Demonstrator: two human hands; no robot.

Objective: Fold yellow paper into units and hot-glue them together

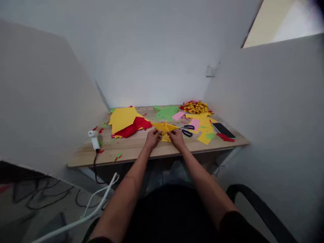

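Observation:
A folded yellow piece (165, 127) with pointed ends is held above the wooden table, near its front edge. My left hand (153, 139) pinches its lower left side. On the lower right side, my right hand (177, 138) grips the same piece. Scissors (187, 130) with dark handles lie just right of it, their blades partly hidden. Another bit of yellow material (166, 138) shows below, between my hands. Farther left lie large yellow sheets (123, 118) and red material (133, 128).
Green pieces (167, 112) lie at the back. A pile of yellow and red cut pieces (196, 107) sits back right, near pink pieces (194, 124). A phone (223, 130) is at right. A white corded device (94, 140) stands at left. Walls enclose the table (136, 147).

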